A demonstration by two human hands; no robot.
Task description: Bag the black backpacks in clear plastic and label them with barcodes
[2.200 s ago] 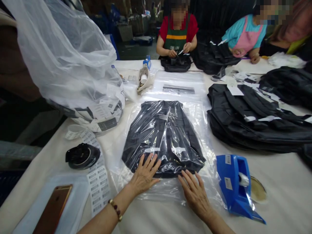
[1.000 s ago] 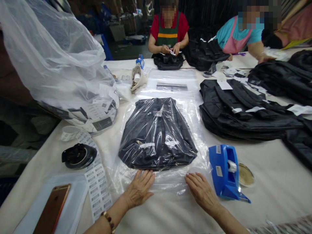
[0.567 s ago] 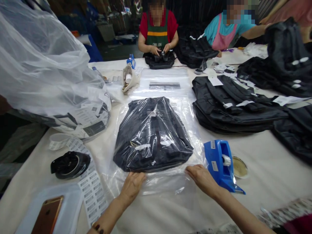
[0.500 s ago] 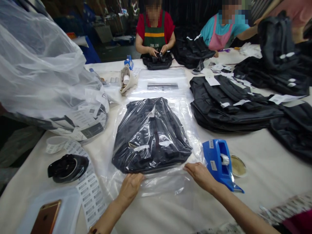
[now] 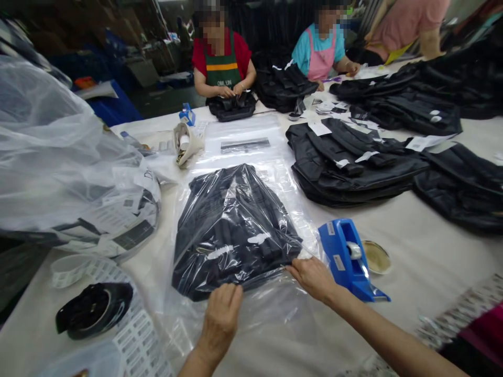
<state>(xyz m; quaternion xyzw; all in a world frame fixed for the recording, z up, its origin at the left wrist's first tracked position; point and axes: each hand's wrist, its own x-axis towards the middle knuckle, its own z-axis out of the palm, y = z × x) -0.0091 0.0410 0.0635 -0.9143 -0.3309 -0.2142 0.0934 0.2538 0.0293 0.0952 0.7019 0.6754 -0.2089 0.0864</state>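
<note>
A black backpack (image 5: 236, 230) lies in a clear plastic bag (image 5: 271, 301) on the table in front of me, its white-wrapped strap parts showing through the film. My left hand (image 5: 222, 314) is closed at the near edge of the backpack, with its fingers curled on the plastic. At the near right corner, my right hand (image 5: 312, 277) pinches the film between thumb and fingers. Just right of that hand stands a blue tape dispenser (image 5: 341, 259). Beneath the bagged backpack are more flat clear bags (image 5: 251, 128).
Stacked black backpacks (image 5: 349, 167) lie to the right. On the left are a large clear sack (image 5: 58, 157), a barcode label strip (image 5: 139, 340) and a black roll (image 5: 94, 309). A tape roll (image 5: 375, 257) lies beyond the dispenser. Co-workers (image 5: 223, 68) work across the table.
My view has swung right. My left hand has shifted right along the plastic's near edge; my right hand keeps its corner. A backpack held upright at the far right no longer stands there.
</note>
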